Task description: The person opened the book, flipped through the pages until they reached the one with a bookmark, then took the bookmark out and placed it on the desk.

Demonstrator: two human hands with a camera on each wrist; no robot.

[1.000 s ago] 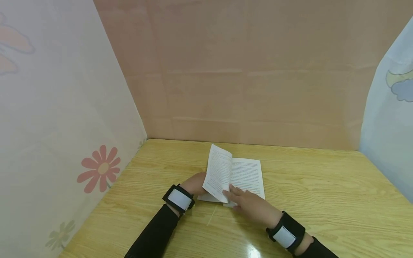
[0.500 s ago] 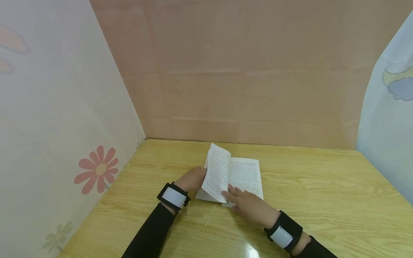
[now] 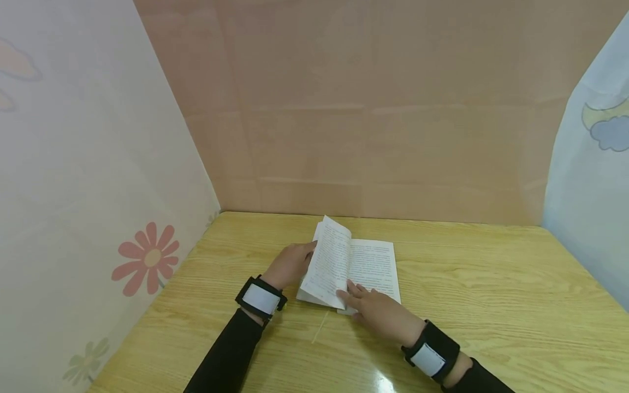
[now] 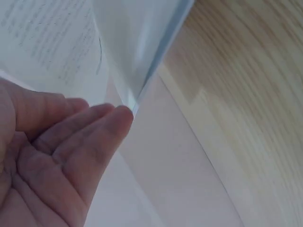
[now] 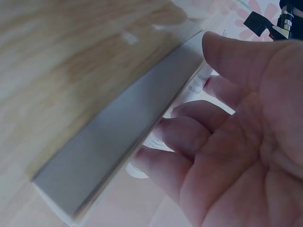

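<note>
An open book (image 3: 372,267) with printed pages lies on the wooden table, its left leaves (image 3: 328,265) standing up at a slant. My left hand (image 3: 289,265) is at the outer left side of those raised leaves, partly behind them. In the left wrist view its fingers (image 4: 90,142) are nearly straight, fingertips touching a leaf's lower edge (image 4: 156,61). My right hand (image 3: 385,314) rests on the book's near edge by the spine, fingers extended over the page. In the right wrist view the thumb (image 5: 222,56) lies along the book's edge (image 5: 123,118), the other fingers on the page side.
The wooden table (image 3: 481,284) spreads around the book. A brown-pink backdrop (image 3: 373,136) rises behind it. Pale sheets with printed flowers (image 3: 149,257) and a cloud (image 3: 611,134) stand at the sides. Both wrists wear black straps (image 3: 432,349).
My left hand has moved up and slightly left along the raised leaves, and more of it shows. The leaves' lower left corner has shifted left. My right hand has stayed nearly still.
</note>
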